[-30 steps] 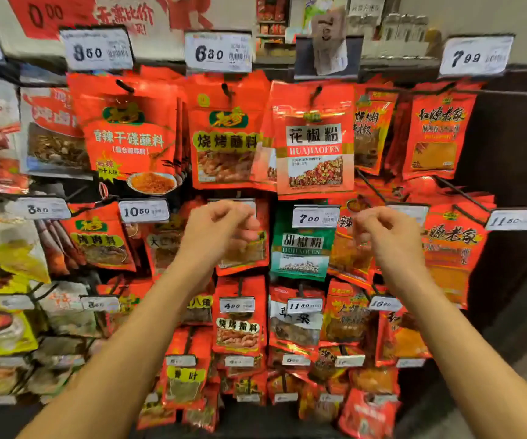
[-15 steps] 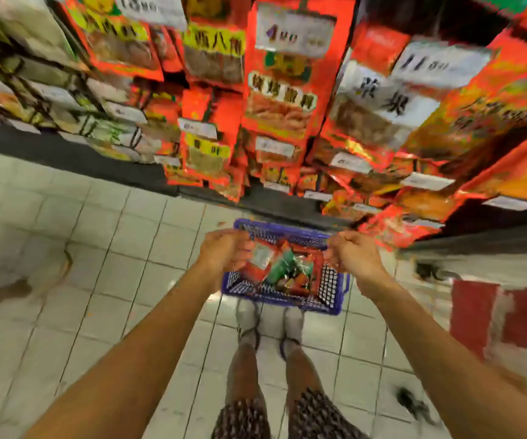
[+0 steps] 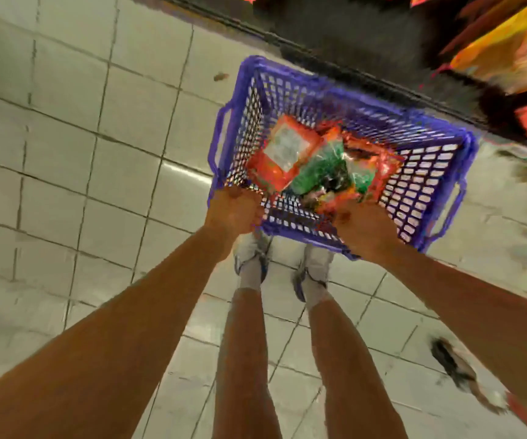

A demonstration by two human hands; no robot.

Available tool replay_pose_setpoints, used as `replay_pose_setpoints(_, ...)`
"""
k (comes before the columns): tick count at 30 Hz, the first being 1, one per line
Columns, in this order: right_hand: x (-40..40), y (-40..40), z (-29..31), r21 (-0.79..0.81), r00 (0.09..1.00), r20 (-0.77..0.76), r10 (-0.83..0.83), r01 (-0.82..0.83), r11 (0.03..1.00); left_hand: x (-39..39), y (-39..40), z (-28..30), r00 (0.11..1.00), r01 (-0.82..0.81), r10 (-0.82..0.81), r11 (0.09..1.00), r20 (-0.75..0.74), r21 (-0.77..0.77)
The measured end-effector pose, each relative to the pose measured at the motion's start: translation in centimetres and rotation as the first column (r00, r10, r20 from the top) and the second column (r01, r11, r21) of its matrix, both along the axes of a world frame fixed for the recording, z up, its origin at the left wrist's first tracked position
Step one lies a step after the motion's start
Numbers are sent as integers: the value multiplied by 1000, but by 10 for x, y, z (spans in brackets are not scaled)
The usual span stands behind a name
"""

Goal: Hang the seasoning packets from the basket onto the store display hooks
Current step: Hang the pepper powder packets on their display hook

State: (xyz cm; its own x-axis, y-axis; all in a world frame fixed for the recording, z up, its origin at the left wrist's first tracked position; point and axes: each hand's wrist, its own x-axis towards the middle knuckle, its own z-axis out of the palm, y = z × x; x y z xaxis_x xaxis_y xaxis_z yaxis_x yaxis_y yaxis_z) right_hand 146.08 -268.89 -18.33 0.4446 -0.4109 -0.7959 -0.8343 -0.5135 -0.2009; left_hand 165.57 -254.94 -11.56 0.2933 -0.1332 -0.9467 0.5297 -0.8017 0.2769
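Seasoning packets [image 3: 314,163] lie heaped on the bottom of the purple basket [image 3: 427,179], which we take as our landmark. The basket sits on the tiled floor [image 3: 97,153], just in front of our two feet in pale shoes [image 3: 249,258].

Inside the basket: a red packet with a pale panel [image 3: 287,150] lies toward the left wall, tilted; a green packet [image 3: 322,169] lies beside it at the centre; more red packets [image 3: 379,166] lie toward the right wall. Much of the picture is smeared, so we cannot read any print.

Our left hand [image 3: 233,210] is at the basket's near left corner, fingers curled. It overlaps the rim there; whether it actually grips the rim we cannot tell.

Our right hand [image 3: 363,229] reaches over the basket's near rim, fingers pointed down into the packets. It meets the nearest red packet [image 3: 335,201] at the fingertips; the blur hides whether it pinches that packet or only touches it.

Beyond the basket's far rim runs the dark base of the display [image 3: 366,42]. Above and to the right of the basket, blurred red and orange hanging packets [image 3: 509,58] show at the frame's corner.

A dark smear [image 3: 449,362] marks the floor to the basket's near right, beside our right forearm.
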Motion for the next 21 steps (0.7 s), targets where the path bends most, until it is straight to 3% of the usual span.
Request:
replay_pose_setpoints(3,21,5,-68,-39,962,-34,270,-272,962,2,7,-57,998,55,-55,998,21,5)
replay_pose_setpoints(6,56,4,-136,-63,930,-14,367,-367,928,8,8,-102,990,113,-114,993,82,18)
replay_pose_setpoints(10,101,6,-222,-199,736,-61,674,-671,715,9,7,-156,976,202,-200,979,90,-11)
replay_pose_setpoints(13,107,2,-261,-218,662,-126,739,-745,630,7,10,-181,972,225,-225,974,62,11)
replay_pose_setpoints(17,92,-19,-252,-240,684,-23,729,-712,660,8,10,-188,978,201,-203,979,47,27)
replay_pose_setpoints(19,83,-27,-231,-182,761,137,634,-610,771,9,10,-186,980,188,-190,982,58,27)
replay_pose_setpoints(21,75,-34,-204,-38,852,368,373,-387,921,8,9,-186,975,210,-209,978,80,2)
